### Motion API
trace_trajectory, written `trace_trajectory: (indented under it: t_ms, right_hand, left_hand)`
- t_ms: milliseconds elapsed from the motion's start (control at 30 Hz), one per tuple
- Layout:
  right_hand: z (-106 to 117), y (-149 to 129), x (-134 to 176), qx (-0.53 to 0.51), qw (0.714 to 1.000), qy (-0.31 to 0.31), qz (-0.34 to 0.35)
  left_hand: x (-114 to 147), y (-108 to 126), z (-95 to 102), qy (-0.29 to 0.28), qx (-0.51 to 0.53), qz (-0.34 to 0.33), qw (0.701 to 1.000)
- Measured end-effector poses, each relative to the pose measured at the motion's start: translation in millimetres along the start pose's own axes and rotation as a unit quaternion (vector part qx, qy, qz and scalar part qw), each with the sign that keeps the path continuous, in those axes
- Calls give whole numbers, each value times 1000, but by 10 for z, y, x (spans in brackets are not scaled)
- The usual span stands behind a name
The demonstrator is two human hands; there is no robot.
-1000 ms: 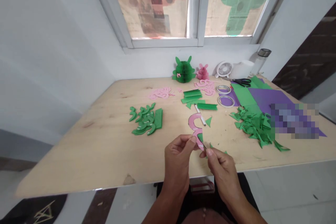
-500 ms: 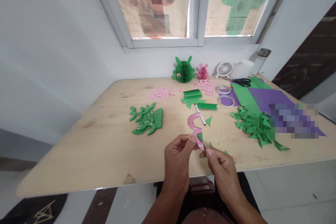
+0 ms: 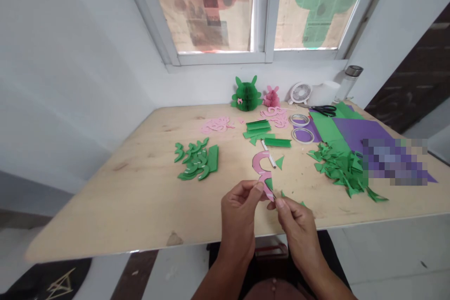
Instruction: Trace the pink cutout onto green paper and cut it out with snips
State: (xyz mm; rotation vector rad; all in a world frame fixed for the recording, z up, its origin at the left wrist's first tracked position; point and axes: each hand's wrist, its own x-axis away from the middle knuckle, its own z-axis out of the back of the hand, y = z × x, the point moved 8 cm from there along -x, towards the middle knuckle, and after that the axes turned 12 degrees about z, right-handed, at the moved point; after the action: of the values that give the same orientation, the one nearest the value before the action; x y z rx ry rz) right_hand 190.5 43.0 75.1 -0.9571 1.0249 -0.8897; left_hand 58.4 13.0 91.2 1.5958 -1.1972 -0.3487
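A pink paper cutout [image 3: 262, 163], curved like a figure 3, is held over the near part of the table. My left hand [image 3: 241, 201] is closed on its lower part, thumb on top. At the cutout's lower tip, my right hand [image 3: 295, 215] is closed in a pinch between thumb and forefinger. A small bit of green paper [image 3: 269, 183] shows in the lower curve of the pink piece, with a thin dark line running down to my right fingertips; I cannot tell what that line is. A white pen [image 3: 268, 154] lies just behind the cutout.
Green curved cutouts [image 3: 195, 164] are piled on the left, green scraps [image 3: 339, 166] on the right. Pink cutouts [image 3: 216, 124], tape rolls [image 3: 303, 136], black-handled scissors [image 3: 325, 110] and purple paper [image 3: 369, 133] lie farther back. A green honeycomb paper figure [image 3: 247, 96] and a fan [image 3: 300, 93] stand by the wall.
Almost nothing differs. Both hands and the pink cutout keep the same hold; the whole view has shifted very slightly.
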Motion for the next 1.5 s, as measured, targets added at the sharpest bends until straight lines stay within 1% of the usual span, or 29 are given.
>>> trace_trajectory:
  t_ms: [200, 400, 833, 967, 1067, 1167, 1267, 1367, 1500]
  right_hand:
    - [-7, -23, 1, 5, 1000, -4, 6]
    - [14, -65, -7, 13, 1000, 5, 12]
    - [0, -34, -14, 8, 1000, -2, -8]
    - [8, -17, 22, -5, 1000, -28, -9]
    - [62, 98, 79, -29, 998, -38, -33]
    - [176, 197, 77, -65, 996, -14, -54]
    - [274, 141, -32, -97, 995, 15, -37]
    - [254, 33, -174, -95, 995, 1, -35]
    - [162, -61, -303, -74, 996, -19, -36]
  left_hand:
    - [11, -2, -10, -5, 10, 6, 1000]
    - [6, -1, -4, 0, 11, 8, 1000]
    - [12, 3, -9, 0, 18, 11, 1000]
    - [-12, 36, 17, -9, 17, 5, 1000]
    - [-42, 62, 64, -13, 7, 13, 1000]
    - [-68, 82, 72, -37, -28, 29, 999]
    - [-82, 94, 40, -76, -79, 40, 993]
    - [-87, 98, 14, -104, -119, 45, 986]
    - [-79, 85, -24, -137, -141, 56, 979]
